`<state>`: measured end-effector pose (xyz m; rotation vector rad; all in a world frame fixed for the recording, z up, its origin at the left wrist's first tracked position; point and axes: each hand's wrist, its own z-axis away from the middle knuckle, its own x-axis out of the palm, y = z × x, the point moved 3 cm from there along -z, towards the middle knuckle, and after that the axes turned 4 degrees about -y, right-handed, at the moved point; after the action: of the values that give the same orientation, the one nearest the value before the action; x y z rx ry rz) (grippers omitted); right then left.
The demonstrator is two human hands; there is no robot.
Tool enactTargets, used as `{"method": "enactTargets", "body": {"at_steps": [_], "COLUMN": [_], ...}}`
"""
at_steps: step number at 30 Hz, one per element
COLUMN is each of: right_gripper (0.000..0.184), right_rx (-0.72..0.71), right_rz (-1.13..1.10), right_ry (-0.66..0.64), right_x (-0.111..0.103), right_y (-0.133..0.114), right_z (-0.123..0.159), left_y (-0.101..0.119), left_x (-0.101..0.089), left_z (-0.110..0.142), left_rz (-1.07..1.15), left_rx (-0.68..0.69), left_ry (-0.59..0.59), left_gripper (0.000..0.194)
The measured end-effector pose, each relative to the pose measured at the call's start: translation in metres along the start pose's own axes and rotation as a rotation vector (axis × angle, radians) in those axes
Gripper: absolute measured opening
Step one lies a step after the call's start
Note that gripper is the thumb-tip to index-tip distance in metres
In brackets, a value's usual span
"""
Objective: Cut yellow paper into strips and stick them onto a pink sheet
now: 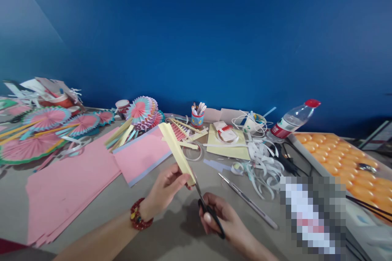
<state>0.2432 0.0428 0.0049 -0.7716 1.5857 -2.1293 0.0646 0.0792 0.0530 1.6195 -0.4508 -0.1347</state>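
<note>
My left hand [165,189] pinches the lower end of a folded yellow paper strip [176,149] that slants up and away to the left. A red bead bracelet circles that wrist. My right hand [222,216] grips black-handled scissors [206,204], whose blades point up at the strip's near end beside my left fingers. Both hands hover over the grey table [171,232], close to its front edge.
Pink paper sheets [70,183] lie at left, with pleated paper fans [45,130] behind. White paper curls [263,163], a craft knife [248,200], a tape ring [192,151], a pen cup [197,117] and a lying water bottle [292,120] are beyond. An orange dimpled mat [343,159] is at right.
</note>
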Motion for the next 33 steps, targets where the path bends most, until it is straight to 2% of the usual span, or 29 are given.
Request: {"method": "enactTargets", "body": {"at_steps": [9,33], "right_gripper": [0.061,0.063], "right_rx": [0.027,0.03], "right_rz": [-0.016,-0.017], "right_ry": [0.015,0.009], "right_x": [-0.0002,-0.0015], "right_y": [0.0027,0.0055], "right_z": [-0.0005,-0.0014], "left_y": [0.004,-0.0019], "left_x": [0.0016,-0.0029], "left_z": [0.0,0.0007], "left_rz": [-0.029,-0.033], "left_rx": [-0.006,0.003], "left_ry": [-0.024,-0.06], "left_gripper": [0.028,0.025]}}
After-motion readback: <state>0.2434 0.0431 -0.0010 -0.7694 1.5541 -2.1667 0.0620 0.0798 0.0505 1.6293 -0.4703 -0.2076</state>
